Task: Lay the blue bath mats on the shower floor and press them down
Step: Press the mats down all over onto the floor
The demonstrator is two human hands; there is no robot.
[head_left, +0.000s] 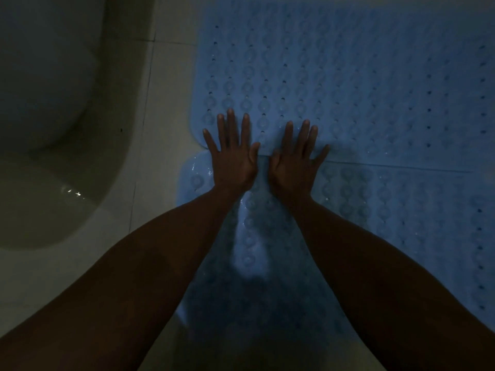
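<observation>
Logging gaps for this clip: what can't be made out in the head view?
- Far mat: right side cut off by the frame edge.
- Near mat: lower part lost in shadow under the forearms.
- Seam beneath left hand and right hand: covered by the palms.

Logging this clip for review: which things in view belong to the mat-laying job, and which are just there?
Part of the job:
far blue mat
near blue mat
left hand, flat across the seam
right hand, flat across the seam
tiled floor

Just there:
toilet, left of the mats
</observation>
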